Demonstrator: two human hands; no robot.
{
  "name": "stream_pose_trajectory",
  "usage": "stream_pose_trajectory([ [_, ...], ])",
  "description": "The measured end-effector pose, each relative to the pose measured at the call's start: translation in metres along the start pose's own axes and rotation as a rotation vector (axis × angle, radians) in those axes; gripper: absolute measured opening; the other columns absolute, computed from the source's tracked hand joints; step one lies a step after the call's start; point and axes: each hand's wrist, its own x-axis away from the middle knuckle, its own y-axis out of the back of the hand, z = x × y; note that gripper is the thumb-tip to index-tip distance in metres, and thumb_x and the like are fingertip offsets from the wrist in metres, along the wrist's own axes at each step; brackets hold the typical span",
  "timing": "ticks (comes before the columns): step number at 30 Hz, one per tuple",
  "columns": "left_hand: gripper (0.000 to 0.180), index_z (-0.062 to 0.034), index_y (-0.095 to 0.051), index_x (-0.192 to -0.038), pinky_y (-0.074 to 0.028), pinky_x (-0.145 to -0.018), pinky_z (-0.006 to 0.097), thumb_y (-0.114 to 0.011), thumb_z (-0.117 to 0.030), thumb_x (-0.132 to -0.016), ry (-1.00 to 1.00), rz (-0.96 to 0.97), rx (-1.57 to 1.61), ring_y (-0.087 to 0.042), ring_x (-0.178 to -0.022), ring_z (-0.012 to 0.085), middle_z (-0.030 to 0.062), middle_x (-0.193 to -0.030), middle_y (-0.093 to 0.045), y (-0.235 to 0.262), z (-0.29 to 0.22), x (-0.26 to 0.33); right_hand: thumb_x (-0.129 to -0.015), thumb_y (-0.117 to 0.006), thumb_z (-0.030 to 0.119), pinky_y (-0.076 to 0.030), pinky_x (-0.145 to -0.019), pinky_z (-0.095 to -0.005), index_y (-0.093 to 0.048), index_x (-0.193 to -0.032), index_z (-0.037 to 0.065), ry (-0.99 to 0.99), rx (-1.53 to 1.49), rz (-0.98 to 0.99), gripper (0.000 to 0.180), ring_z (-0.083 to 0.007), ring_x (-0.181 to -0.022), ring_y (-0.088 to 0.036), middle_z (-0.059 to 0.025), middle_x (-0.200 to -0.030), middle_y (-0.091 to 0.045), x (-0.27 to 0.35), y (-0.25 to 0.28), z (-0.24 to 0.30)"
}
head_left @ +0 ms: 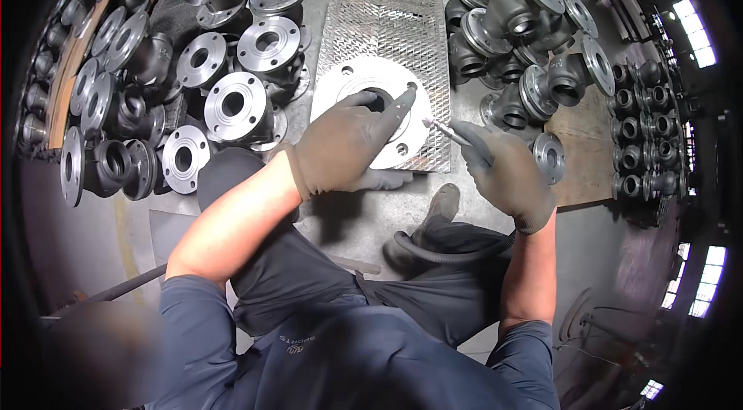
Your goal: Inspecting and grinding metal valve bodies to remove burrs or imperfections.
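Observation:
My gloved left hand (340, 143) grips a round, shiny metal flange (329, 89) with bolt holes and a central bore. Two of its digits lie across the flange face by the bore, and others reach under the near rim. Whatever lies beneath the flange is hidden. In my gloved right hand (507, 174) is a slim deburring tool (449, 131) with a small metal tip. Its tip points left, close to the flange's right edge; I cannot tell whether they touch. The flange is over a textured metal plate (371, 15).
Several flanged valve bodies (232, 104) crowd the left side, with more valve bodies (515, 19) piled at the right. A loose-looking flange (548, 158) is beside my right wrist, near a wooden board (584, 154). A dark hose (457, 257) curves by my foot.

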Motion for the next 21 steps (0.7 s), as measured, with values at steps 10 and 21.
stream_pose_trajectory([
  [10,0.119,0.011,-0.036,-0.171,-0.049,-0.123,0.054,-0.084,-0.062,-0.091,-0.007,-0.001,0.027,-0.077,-0.101,0.0402,0.0183,-0.101,-0.076,0.0,0.0,0.002,-0.1,-0.073,0.003,-0.058,-0.085,-0.0516,-0.075,-0.143,0.01,-0.081,-0.097,0.113,0.043,-0.0454,-0.095,-0.074,-0.0233,-0.108,-0.077,-0.002,0.001,0.01],
  [21,0.124,0.0066,-0.028,-0.175,-0.052,-0.117,0.05,-0.094,-0.045,-0.084,0.029,0.028,0.001,-0.077,-0.096,0.0342,0.0141,-0.104,-0.077,0.005,-0.006,0.002,-0.101,-0.073,0.003,-0.057,-0.08,-0.0485,-0.077,-0.14,0.006,-0.076,-0.177,0.133,0.04,-0.0435,-0.086,-0.073,-0.0247,-0.097,-0.075,-0.002,0.005,-0.001],
])
